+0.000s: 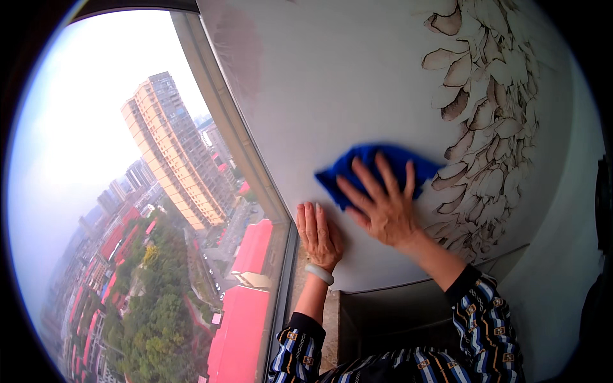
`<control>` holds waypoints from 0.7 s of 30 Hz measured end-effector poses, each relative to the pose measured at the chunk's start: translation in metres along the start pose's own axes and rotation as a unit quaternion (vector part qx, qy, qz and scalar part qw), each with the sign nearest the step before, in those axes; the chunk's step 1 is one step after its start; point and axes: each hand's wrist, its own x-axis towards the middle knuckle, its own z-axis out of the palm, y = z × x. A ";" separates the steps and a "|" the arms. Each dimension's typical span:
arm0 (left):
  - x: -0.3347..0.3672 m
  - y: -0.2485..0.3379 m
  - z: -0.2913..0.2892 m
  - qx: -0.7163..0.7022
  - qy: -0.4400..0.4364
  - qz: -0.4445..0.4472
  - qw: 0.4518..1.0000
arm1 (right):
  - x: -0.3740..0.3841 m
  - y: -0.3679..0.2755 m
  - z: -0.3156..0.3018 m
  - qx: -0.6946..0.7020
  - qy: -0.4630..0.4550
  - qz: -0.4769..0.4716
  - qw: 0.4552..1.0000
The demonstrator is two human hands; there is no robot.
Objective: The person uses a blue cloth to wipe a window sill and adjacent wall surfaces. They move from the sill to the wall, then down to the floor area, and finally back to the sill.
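A blue cloth (367,167) lies pressed against a pale wall panel (306,96), right of the window. My right hand (388,207) holds it flat to the surface, with the fingers spread over it. Part of the cloth is hidden beneath the palm. Lower and to the left, my left hand (319,236) rests open against the panel's edge beside the window frame, its fingers stretched out and holding nothing. A pale bangle (319,274) circles the left wrist.
A tall window (159,255) fills the left side, looking down on buildings and trees. Its frame (236,121) runs along the panel. Brown petal-like decoration (488,127) covers the panel's right part. Below my hands is a dark recess (389,316); a pale curved surface (555,255) stands at right.
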 end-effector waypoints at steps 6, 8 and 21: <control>0.006 0.011 0.000 0.099 -0.080 0.033 0.991 | -0.120 0.016 0.014 -0.030 -0.120 -0.130 0.984; 0.009 0.012 -0.003 0.105 -0.083 0.034 0.990 | -0.091 0.032 -0.003 -0.028 -0.100 -0.106 0.989; 0.053 0.043 0.011 0.115 -0.135 0.057 0.983 | -0.112 0.025 0.000 0.019 -0.180 -0.075 0.981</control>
